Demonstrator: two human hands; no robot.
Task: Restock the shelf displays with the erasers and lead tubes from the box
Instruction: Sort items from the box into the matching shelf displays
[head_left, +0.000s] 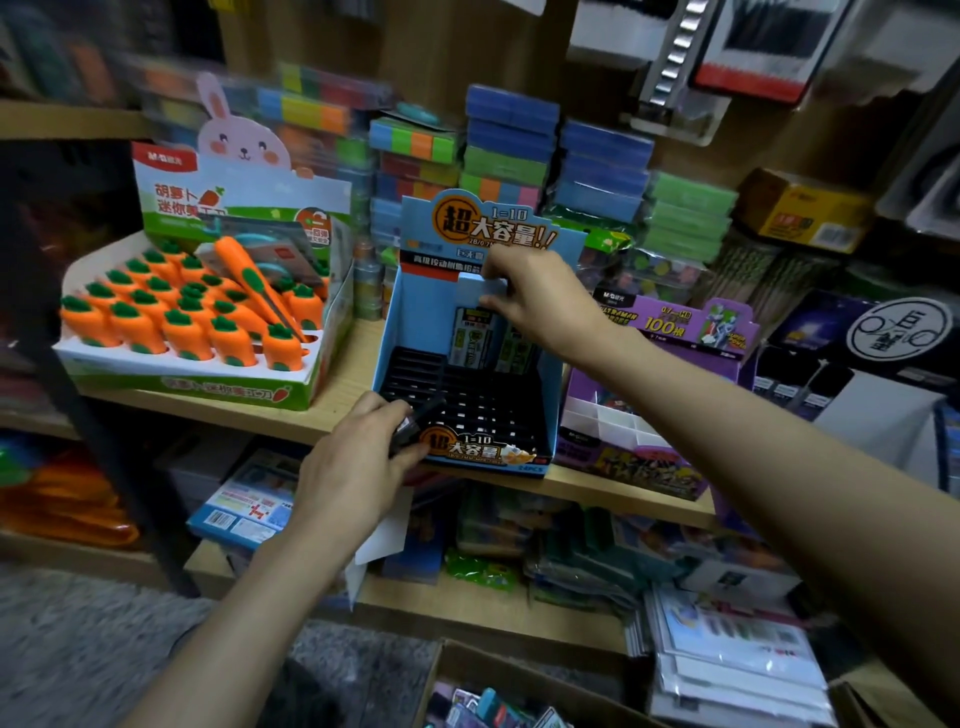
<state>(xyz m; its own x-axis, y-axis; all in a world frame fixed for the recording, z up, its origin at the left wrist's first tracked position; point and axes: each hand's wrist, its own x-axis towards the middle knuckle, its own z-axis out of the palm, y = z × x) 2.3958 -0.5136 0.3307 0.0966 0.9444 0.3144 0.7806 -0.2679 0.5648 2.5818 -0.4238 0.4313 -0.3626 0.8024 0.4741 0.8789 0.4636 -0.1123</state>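
Note:
A blue lead-tube display box (395, 317) stands on the wooden shelf (343, 395), its black slotted tray mostly bare. My right hand (540, 301) pinches a lead tube (480, 312) with a light blue cap and holds it at the back row, beside two other tubes (511, 348) standing there. My left hand (358, 467) grips the front left corner of the display, and something small and dark sits under its fingers. The cardboard supply box (467, 670) lies at the bottom edge, with packets inside.
A carrot-shaped item display (197, 332) sits to the left on the same shelf. A purple display box (670, 332) with white dividers stands to the right. Stacks of coloured sticky notes (509, 150) fill the back. Packets crowd the lower shelf (519, 603).

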